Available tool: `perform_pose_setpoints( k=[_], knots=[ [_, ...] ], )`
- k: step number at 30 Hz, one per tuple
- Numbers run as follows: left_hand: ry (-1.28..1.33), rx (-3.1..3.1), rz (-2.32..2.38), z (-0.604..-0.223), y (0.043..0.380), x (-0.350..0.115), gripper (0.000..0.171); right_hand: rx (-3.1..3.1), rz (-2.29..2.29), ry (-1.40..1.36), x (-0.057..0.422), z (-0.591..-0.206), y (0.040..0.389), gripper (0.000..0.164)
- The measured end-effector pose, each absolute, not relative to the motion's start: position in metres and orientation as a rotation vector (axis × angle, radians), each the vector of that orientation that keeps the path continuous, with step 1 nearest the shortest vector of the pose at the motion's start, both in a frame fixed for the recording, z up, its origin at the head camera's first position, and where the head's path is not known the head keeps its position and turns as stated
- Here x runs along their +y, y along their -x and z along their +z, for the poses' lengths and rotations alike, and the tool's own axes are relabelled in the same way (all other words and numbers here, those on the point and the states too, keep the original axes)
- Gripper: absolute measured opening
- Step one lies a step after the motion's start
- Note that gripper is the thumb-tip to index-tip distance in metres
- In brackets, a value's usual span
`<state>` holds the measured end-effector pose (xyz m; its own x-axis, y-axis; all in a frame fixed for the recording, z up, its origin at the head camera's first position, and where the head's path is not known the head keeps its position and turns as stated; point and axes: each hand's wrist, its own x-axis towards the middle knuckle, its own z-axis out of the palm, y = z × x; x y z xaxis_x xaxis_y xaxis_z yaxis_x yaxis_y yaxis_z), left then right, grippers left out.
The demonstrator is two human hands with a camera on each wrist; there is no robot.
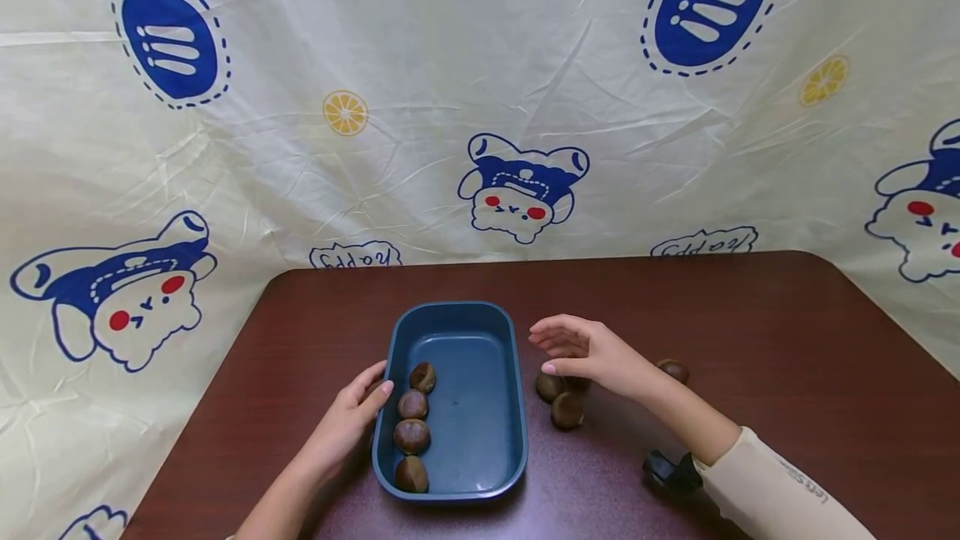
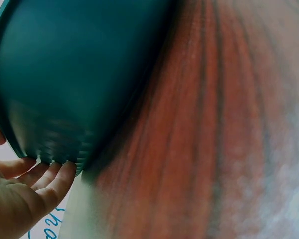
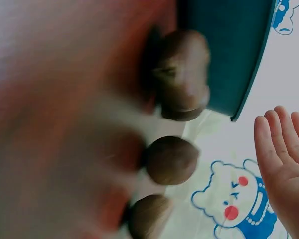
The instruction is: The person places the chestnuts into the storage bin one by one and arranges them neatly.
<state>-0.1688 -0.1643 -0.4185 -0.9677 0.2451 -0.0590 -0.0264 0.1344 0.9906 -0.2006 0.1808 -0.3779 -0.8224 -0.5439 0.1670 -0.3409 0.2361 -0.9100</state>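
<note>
A blue rectangular tray (image 1: 480,407) with rounded corners stands on the table. Several brown chestnuts (image 1: 412,437) lie inside it in a row along the left wall. My left hand (image 1: 348,415) holds the tray's left side, thumb at the rim; in the left wrist view its fingertips (image 2: 65,172) meet the outer wall. Right of the tray, my right hand (image 1: 592,350) hovers with loosely bent fingers and nothing in its grasp. Below it sits a small group of loose chestnuts (image 1: 567,411), partly hidden by the hand. The right wrist view shows chestnuts (image 3: 172,160) beside the tray's outer wall.
One more chestnut (image 1: 673,370) lies farther right, partly behind the right forearm. A black device (image 1: 671,473) is at the right sleeve's cuff. The dark brown table (image 1: 795,340) ends at a pale printed cloth (image 1: 420,182) hanging behind.
</note>
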Motion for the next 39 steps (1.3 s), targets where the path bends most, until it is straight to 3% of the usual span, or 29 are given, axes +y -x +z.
perform_pose_setpoints(
  k=[17,26,39],
  knots=[
    [-0.205,2.218,1.941,-0.419,0.167,-0.164,0.046,2.284,-1.457,0.852,0.203,-0.412,0.186,0.029],
    [-0.208,2.223,1.942,-0.418,0.167,-0.163,0.046,2.334,-1.289,0.757,0.205,-0.416,0.181,0.027],
    [-0.234,2.197,1.948,-0.417,0.167,-0.163,0.045,2.399,-1.333,0.826,0.203,-0.416,0.181,0.021]
  ],
)
